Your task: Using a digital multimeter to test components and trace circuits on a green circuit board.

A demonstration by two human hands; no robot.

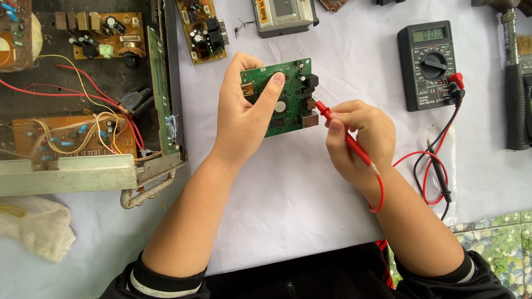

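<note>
Two hands busy: left hand (244, 113) grips green board (288, 105) off desk (310, 210); right hand (357, 138) pinches red probe (346, 138), tip at board's right edge, slanting up-left.

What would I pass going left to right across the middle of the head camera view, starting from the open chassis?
Open chassis with brown boards and coloured wires → left hand holding the green circuit board → right hand gripping the red probe → black multimeter → dark tool handle.
</note>
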